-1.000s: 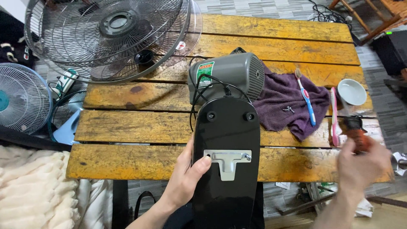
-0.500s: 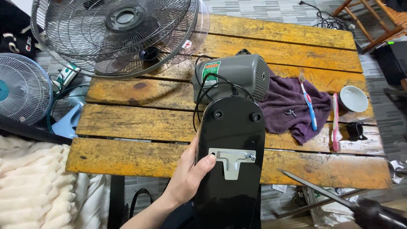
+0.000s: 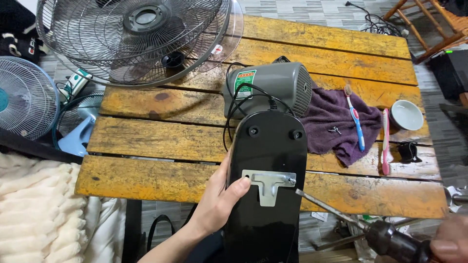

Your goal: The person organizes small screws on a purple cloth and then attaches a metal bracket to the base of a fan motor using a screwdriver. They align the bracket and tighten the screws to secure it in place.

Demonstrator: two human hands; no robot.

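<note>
Here the black fan base (image 3: 267,180) lies bottom-up at the near edge of the bench (image 3: 161,141), overhanging it toward the person, with a grey motor housing (image 3: 273,87) joined at its far end and a black cord (image 3: 233,117) looping beside it. A T-shaped metal bracket (image 3: 269,184) sits across the middle of the base. The tip of a screwdriver (image 3: 351,219) rests at the bracket's right end, touching a screw (image 3: 291,180) there, and the shaft slants down to the right into a dark handle. The right hand (image 3: 451,243) holds that handle at the lower right corner of the view; its fingers are wrapped around the handle, though most of the hand is cut off by the frame. The left hand (image 3: 219,199) steadies the base from the left side, fingers curled against its edge and the thumb pressed flat on the black surface just beside the bracket's left end.

To the right of the motor housing lies a crumpled purple cloth (image 3: 339,122) with a blue toothbrush (image 3: 355,119) on it and small screws near the brush. A pink toothbrush (image 3: 385,141) lies just past the cloth, near a small white bowl (image 3: 406,114). At the bench's far left corner rests a large wire fan guard (image 3: 131,39). A smaller blue fan (image 3: 24,97) stands on the floor to the left, above a cream blanket (image 3: 39,214).
</note>
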